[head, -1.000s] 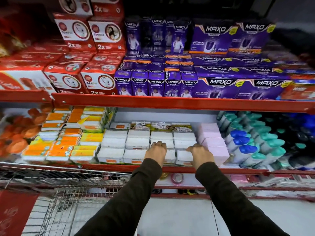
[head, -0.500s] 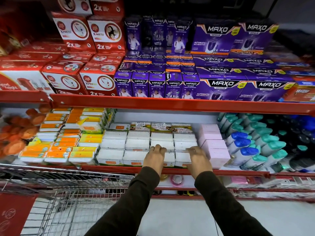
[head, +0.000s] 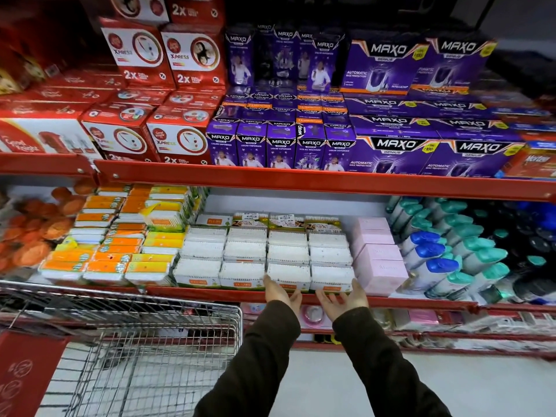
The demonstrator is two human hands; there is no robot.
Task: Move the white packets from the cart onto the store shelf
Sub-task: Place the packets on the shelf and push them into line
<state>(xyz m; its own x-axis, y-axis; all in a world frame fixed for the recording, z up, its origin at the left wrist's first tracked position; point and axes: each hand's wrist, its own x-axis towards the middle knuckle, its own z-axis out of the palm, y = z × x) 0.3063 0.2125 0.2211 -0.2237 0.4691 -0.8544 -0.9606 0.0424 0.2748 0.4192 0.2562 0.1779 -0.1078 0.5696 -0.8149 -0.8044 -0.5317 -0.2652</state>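
White packets [head: 264, 257] with orange labels stand in several neat rows on the middle red shelf [head: 210, 291]. My left hand [head: 281, 291] is at the shelf's front edge, fingers apart, just below a front-row packet. My right hand [head: 344, 299] is beside it, palm up and open, under the rightmost front packet. Neither hand holds anything. The wire cart [head: 135, 341] stands at the lower left; no white packets show inside it.
Orange-and-yellow packs [head: 114, 251] lie left of the white packets, pink boxes [head: 379, 254] and capped bottles [head: 445, 254] to the right. Red and purple boxes [head: 279, 142] fill the shelf above. A lower shelf [head: 421, 323] holds more goods.
Both hands have drawn back from the tops of the front-row packets to the shelf edge and opened. The view has pulled back a little.
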